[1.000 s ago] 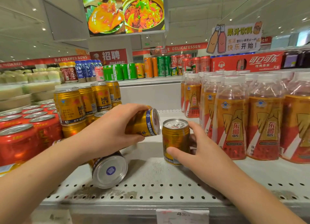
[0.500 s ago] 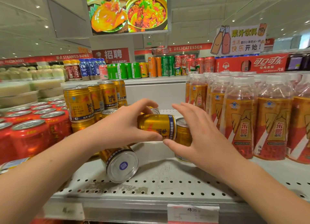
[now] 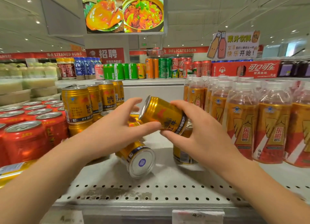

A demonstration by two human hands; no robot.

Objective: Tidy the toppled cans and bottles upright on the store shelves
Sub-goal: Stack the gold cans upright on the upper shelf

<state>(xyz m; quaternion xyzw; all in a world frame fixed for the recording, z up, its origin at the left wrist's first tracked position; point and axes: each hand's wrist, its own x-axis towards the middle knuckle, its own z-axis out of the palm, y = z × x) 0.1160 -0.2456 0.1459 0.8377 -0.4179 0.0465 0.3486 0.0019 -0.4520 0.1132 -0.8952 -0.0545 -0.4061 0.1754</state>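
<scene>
A person's right hand grips a gold can by its base end, tilted in mid-air above the perforated shelf. The left hand spreads its fingers wide beside the lid, thumb touching the underside. Below, a second gold can lies on its side near an upright gold can.

Two hands, one held can, one toppled can.
</scene>
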